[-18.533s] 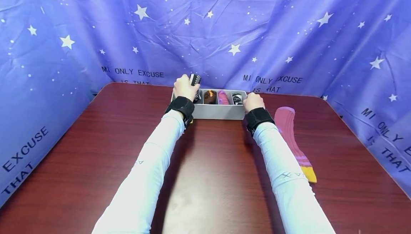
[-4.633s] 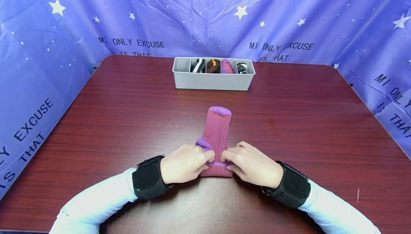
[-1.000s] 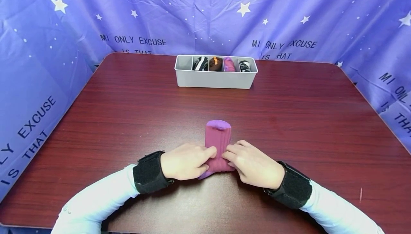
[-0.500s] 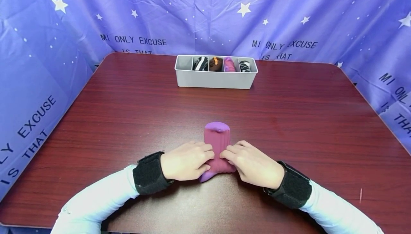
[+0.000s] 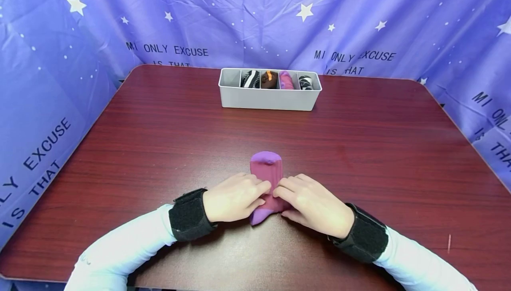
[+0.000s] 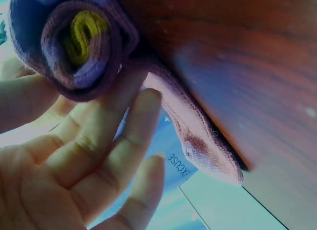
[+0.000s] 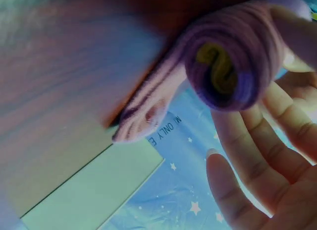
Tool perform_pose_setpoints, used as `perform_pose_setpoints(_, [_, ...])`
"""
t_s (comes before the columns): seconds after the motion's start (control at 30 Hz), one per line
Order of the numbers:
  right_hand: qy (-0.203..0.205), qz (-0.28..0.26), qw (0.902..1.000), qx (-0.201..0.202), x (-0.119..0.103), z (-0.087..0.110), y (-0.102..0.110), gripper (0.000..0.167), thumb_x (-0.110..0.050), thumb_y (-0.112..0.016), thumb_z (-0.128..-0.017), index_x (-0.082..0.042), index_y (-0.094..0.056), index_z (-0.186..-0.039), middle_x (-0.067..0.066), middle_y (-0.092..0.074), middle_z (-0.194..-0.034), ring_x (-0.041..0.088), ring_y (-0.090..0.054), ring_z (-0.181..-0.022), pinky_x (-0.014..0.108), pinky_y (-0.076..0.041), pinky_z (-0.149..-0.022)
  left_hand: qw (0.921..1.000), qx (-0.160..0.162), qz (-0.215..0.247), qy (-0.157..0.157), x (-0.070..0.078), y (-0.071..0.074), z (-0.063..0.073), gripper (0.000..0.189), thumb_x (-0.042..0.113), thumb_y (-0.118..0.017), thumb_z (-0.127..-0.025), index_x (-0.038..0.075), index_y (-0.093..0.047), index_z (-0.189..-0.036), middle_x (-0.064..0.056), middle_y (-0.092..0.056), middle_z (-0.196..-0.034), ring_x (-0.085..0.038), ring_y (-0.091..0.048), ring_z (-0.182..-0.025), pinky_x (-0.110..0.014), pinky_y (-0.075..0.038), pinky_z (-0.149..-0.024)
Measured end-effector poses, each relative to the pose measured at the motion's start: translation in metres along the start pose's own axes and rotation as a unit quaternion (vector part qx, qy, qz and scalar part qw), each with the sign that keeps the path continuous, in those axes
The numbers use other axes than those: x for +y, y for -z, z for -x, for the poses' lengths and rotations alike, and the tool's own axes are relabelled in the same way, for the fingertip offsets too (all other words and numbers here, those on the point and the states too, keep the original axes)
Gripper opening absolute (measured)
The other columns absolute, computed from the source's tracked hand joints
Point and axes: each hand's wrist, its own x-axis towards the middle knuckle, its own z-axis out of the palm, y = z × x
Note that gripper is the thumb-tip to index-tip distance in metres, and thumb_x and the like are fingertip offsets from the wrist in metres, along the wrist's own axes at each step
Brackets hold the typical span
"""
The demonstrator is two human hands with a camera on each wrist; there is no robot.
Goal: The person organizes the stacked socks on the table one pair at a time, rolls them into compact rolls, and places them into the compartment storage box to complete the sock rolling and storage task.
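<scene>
A pink sock (image 5: 268, 173) with purple trim lies on the table, its near part rolled up and its far end flat with a purple edge. My left hand (image 5: 235, 197) grips the roll from the left, thumb and fingers bent round it. From the right, my right hand (image 5: 315, 202) holds the other side of the roll. In the left wrist view the roll (image 6: 59, 66) shows a yellow core inside pink and purple layers. The right wrist view shows the roll's other end (image 7: 237, 56), also yellow at its centre. A purple heel pokes out toward me.
A grey divided box (image 5: 267, 99) stands at the back of the table (image 5: 159, 122). Black-and-white, brown, pink and patterned rolled socks sit in its compartments; the leftmost compartment shows bare walls. A blue star-printed curtain (image 5: 255, 25) hangs behind.
The box was being filled by my left hand earlier. Since then, the pink sock has come to the middle and been rolled from its near end; in the last second it shifts slightly left.
</scene>
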Motion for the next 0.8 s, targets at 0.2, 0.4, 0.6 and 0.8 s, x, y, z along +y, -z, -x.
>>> perform_pose_setpoints(0.2, [0.002,-0.003,1.0,-0.001,0.0017,0.0014,-0.0015,0.034,-0.01,-0.068,-0.06,-0.013,-0.054,-0.091,-0.007,-0.052,-0.081,0.008,-0.048,-0.075,0.026,-0.037,-0.072,0.9994,0.034,-0.001,-0.008,0.0006,0.0028,0.0003,0.015,0.02,-0.059,-0.076,0.015,-0.046,-0.082,0.008,-0.044,-0.06,-0.008,-0.045,-0.058,-0.023,-0.035,-0.053])
perform_pose_setpoints(0.4, [-0.001,-0.006,1.0,-0.006,0.0039,0.0017,-0.0033,0.031,-0.011,-0.067,-0.065,-0.011,-0.054,-0.093,-0.006,-0.055,-0.081,0.007,-0.05,-0.075,0.026,-0.037,-0.073,0.9961,0.088,-0.007,-0.011,0.0052,0.0063,0.0012,0.014,0.029,-0.058,-0.077,0.017,-0.052,-0.083,0.008,-0.05,-0.074,-0.006,-0.048,-0.068,-0.022,-0.04,-0.06])
perform_pose_setpoints(0.6, [-0.008,-0.006,0.9996,-0.026,0.0064,0.0017,-0.0035,0.027,-0.007,-0.065,-0.067,-0.01,-0.052,-0.091,-0.007,-0.055,-0.08,0.007,-0.05,-0.075,0.026,-0.037,-0.074,0.9996,0.01,-0.02,-0.014,0.0081,0.0047,0.0046,0.048,0.037,-0.069,-0.064,0.014,-0.049,-0.1,0.006,-0.055,-0.083,-0.008,-0.054,-0.073,-0.027,-0.045,-0.063])
perform_pose_setpoints(0.8, [-0.01,-0.024,0.9993,-0.027,0.0087,0.0033,-0.0028,0.028,-0.008,-0.064,-0.07,-0.011,-0.054,-0.095,-0.007,-0.055,-0.078,0.006,-0.052,-0.073,0.027,-0.038,-0.075,0.999,0.023,-0.012,-0.037,0.0074,0.0025,0.0035,0.029,0.022,-0.062,-0.071,0.011,-0.043,-0.09,0.006,-0.056,-0.072,-0.012,-0.057,-0.068,-0.029,-0.042,-0.062])
